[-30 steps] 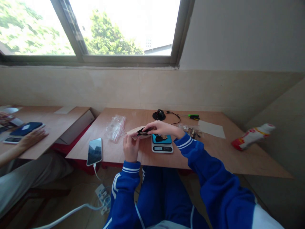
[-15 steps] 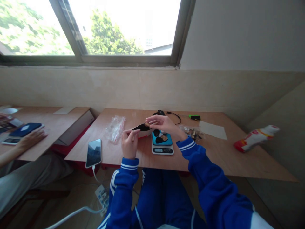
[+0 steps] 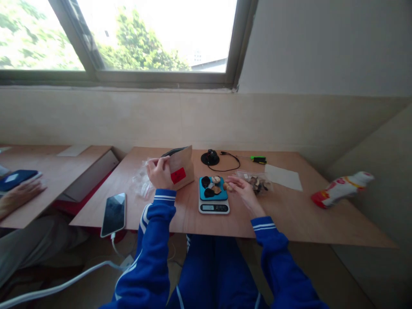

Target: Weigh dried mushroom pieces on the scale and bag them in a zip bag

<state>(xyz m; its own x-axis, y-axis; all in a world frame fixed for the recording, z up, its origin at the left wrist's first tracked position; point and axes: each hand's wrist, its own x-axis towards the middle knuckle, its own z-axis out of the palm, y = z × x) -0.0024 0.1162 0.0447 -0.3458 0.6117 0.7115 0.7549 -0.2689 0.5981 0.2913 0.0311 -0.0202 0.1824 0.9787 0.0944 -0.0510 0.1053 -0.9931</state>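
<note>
My left hand [image 3: 160,172] is closed on the upper left edge of a brown paper bag [image 3: 187,165] with a red label, which stands upright. In the fingertips of my right hand [image 3: 243,192] is a small tan, roundish dried piece [image 3: 227,187], at the right edge of a small white digital scale [image 3: 213,207]. On the scale's blue top lie several dried pieces: dark ones [image 3: 209,192], a pale one [image 3: 216,179] and a brown one. I cannot read the scale's display. Just beyond my right hand lies a clear bag of dried slices [image 3: 258,183].
Clear plastic bags [image 3: 141,182] and a phone [image 3: 113,214] on a cable lie at left. Behind the scale are a black round-based device [image 3: 210,157] with a cable and a green-handled screwdriver [image 3: 257,158]. White paper [image 3: 285,177] and a bottle [image 3: 341,189] are at right. Another person's hand [image 3: 24,197] rests far left.
My right hand has moved from the bag's mouth down and right to the scale's edge, with the tan piece. The bag has been tipped from lying toward me to upright, left of the scale.
</note>
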